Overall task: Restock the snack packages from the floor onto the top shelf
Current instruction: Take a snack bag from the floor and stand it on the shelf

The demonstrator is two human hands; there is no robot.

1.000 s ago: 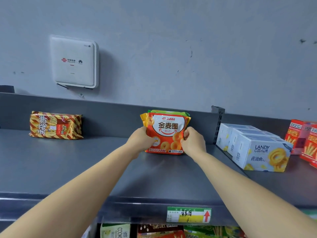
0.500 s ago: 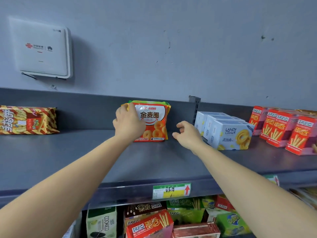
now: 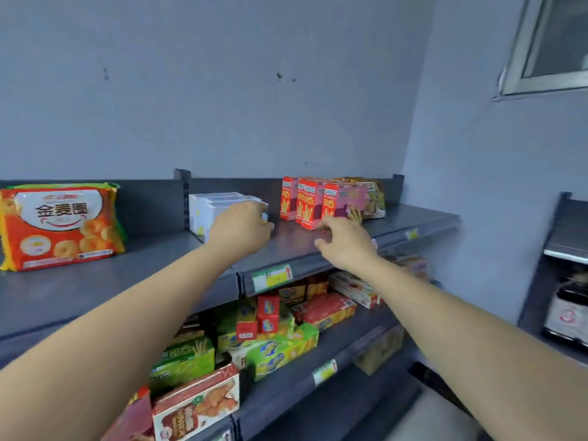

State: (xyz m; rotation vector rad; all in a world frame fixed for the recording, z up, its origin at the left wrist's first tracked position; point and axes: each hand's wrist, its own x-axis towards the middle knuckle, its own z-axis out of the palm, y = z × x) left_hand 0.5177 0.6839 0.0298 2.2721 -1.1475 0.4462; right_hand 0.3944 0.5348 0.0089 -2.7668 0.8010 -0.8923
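One orange snack bag [image 3: 60, 224] at grey shelf's [image 3: 159, 265] left end, three red boxes [image 3: 307, 202] right. Left hand [image 3: 241, 230] grip unclear; right hand [image 3: 345, 243] loose-fingered, empty.

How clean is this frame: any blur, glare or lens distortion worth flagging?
Head view: motion blur smears the red boxes and the right hand, while the orange snack bag at left is legible. Head view: the wide-angle lens slants the top shelf lines and the wall corner; the light is dim, even and bluish, with no glare.
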